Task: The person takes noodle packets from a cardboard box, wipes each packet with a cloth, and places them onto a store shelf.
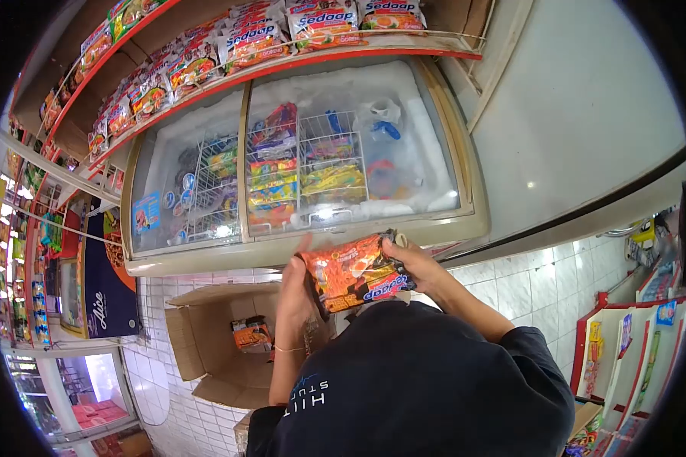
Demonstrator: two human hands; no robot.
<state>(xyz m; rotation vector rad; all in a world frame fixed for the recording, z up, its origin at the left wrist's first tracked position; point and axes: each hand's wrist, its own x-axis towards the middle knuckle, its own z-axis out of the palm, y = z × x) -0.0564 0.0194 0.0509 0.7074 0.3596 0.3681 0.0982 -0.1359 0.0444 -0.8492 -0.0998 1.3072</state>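
Note:
Between my two hands is an orange and black instant noodle pack (354, 273) marked Sedaap, held in front of my dark shirt. More wrappers seem to lie behind it, though I cannot tell how many. My left hand (293, 283) presses against its left end, the fingers partly blurred. At the upper right corner, my right hand (410, 257) grips it with the thumb on top and the other fingers hidden underneath. Below and left of my left hand, an open cardboard box (194, 335) stands on the floor with a similar orange noodle pack (251, 333) inside.
A glass-topped chest freezer (305, 245) spans the area ahead, with ice creams in wire baskets. Above it runs a red-edged shelf (282, 72) of noodle packs (255, 34). At left stands a dark Aice freezer (110, 297); at right, a red-edged snack rack (610, 343).

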